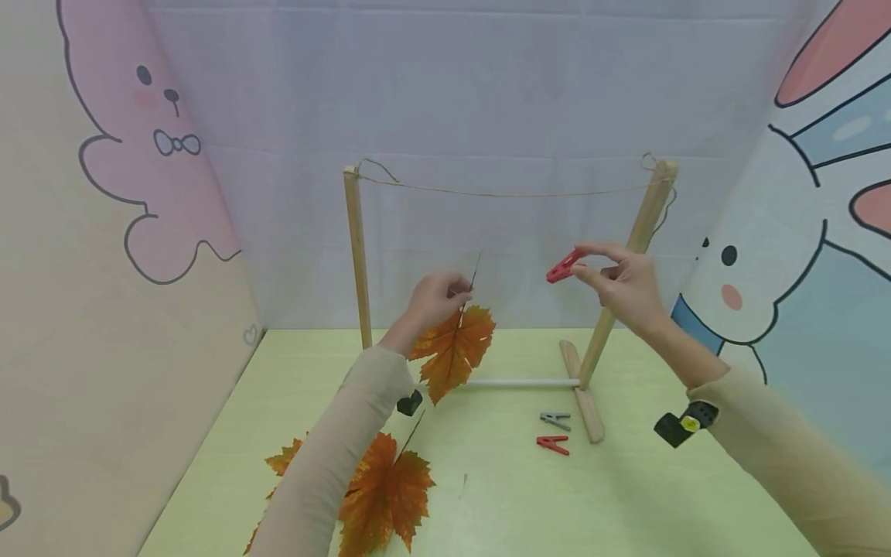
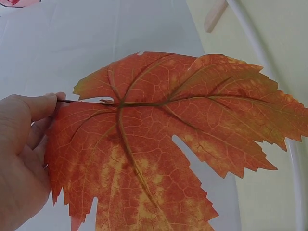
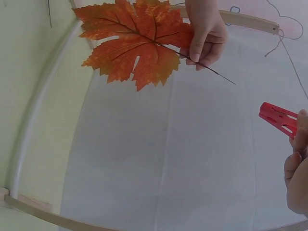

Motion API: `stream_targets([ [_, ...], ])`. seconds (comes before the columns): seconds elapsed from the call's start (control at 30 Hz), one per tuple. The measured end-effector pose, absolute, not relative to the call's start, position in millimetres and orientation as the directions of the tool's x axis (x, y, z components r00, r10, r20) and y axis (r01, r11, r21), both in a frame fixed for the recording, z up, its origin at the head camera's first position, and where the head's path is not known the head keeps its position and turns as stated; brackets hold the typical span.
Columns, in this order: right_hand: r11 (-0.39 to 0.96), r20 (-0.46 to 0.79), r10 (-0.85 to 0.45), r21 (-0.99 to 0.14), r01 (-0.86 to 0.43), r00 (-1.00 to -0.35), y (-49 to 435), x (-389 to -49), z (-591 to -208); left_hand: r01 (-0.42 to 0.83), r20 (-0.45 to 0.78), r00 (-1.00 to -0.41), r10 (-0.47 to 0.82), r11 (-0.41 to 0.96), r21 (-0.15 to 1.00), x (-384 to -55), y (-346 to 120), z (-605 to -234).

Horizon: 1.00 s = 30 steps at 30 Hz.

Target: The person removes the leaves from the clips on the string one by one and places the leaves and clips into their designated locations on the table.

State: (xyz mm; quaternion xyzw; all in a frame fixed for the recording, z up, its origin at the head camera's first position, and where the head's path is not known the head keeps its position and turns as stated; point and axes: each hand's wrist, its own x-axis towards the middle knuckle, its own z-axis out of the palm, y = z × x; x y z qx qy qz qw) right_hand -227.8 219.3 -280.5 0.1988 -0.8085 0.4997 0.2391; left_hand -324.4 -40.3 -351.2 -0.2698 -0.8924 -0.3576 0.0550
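Observation:
My left hand (image 1: pixel 440 300) pinches the thin dark stem of an orange artificial maple leaf (image 1: pixel 455 352), whose blade hangs below the fingers. In the left wrist view the leaf (image 2: pixel 144 125) spreads broadly from the thumb and fingertips. To the right, my right hand (image 1: pixel 623 286) holds a red clothespin (image 1: pixel 562 266) between thumb and forefinger, raised above the table. The right wrist view shows that clothespin (image 3: pixel 279 118) apart from the leaf. Above both hands a thin string (image 1: pixel 501 194) is stretched between two wooden posts, with nothing hanging on it.
The frame has a left post (image 1: pixel 357 255), a right post (image 1: pixel 654 205), a white bottom bar (image 1: pixel 522 383) and a wooden foot (image 1: pixel 590 414). A grey clothespin (image 1: pixel 555 420) and a red one (image 1: pixel 553 444) lie near it. More orange leaves (image 1: pixel 390 491) lie at the front left.

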Motion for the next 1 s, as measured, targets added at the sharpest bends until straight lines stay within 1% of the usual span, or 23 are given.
stream_targets([
  [0.23, 0.4, 0.545, -0.074, -0.751, -0.526, -0.835, 225.0, -226.4, -308.6, 0.463, 0.225, -0.876, 0.427, 0.612, 0.641, -321.9, -43.9, -363.6],
  [0.53, 0.407, 0.472, -0.061, -0.793, -0.453, -0.88, 231.7, -220.0, -342.2, 0.434, 0.178, -0.884, 0.432, 0.618, 0.656, -317.8, -48.5, -378.0],
  [0.7, 0.398, 0.396, -0.022, -0.839, -0.371, -0.918, 235.4, -214.2, -364.4, 0.41, 0.146, -0.888, 0.436, 0.605, 0.683, -315.0, -51.3, -384.9],
  [0.83, 0.401, 0.322, 0.018, -0.87, -0.288, -0.947, 237.5, -209.4, -384.1, 0.413, 0.147, -0.884, 0.444, 0.595, 0.69, -312.4, -54.3, -393.0],
  [1.0, 0.368, 0.271, 0.063, -0.901, -0.23, -0.96, 243.7, -207.8, -416.6, 0.395, 0.14, -0.889, 0.435, 0.576, 0.716, -308.9, -55.8, -406.2],
])
